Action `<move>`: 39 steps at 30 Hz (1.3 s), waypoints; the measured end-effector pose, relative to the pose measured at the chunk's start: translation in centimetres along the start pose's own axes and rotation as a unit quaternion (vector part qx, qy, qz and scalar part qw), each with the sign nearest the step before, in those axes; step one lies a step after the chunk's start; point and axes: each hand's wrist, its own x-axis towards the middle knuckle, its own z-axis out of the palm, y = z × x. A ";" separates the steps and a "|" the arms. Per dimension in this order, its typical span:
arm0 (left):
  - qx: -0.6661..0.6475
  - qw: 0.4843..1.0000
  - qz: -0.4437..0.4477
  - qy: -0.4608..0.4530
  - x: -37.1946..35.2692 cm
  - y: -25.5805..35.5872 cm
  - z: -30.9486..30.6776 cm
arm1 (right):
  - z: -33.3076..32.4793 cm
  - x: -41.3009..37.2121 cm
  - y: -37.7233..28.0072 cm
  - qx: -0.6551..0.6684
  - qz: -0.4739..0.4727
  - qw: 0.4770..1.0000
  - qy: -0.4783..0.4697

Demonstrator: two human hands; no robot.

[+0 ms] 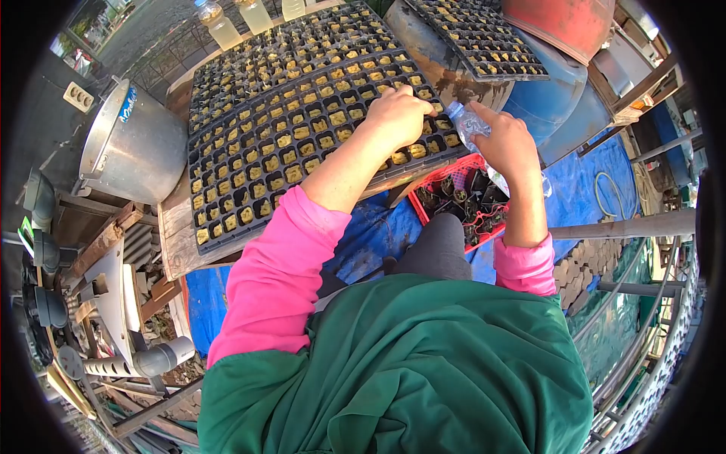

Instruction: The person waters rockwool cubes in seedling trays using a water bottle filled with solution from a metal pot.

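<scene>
My right hand (pixel 508 144) is wrapped around a clear plastic bottle (pixel 470 129), tilted with its bluish neck toward the tray's right edge. My left hand (pixel 397 121) is over the right part of a black seedling tray (pixel 291 144), its fingers bent and drawn together. The fingertips are partly hidden, so I cannot make out what they hold, if anything. Yellowish plugs sit in the tray's many cells. Behind it, against its far edge, lies a second seedling tray (pixel 283 57) with similar plugs.
A large metal pot (pixel 140 144) stands left of the trays on the wooden table (pixel 178 242). Bottles of cloudy liquid (pixel 221 32) line the back. Another seedling tray (pixel 484 38) rests by blue barrels (pixel 548 94). Below right is a red crate (pixel 427 181) with small pots.
</scene>
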 end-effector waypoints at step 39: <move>-0.006 1.000 0.001 -0.019 -1.2 -0.4 -0.6 | -0.5 -0.6 -2.1 -0.038 -0.017 0.999 -0.006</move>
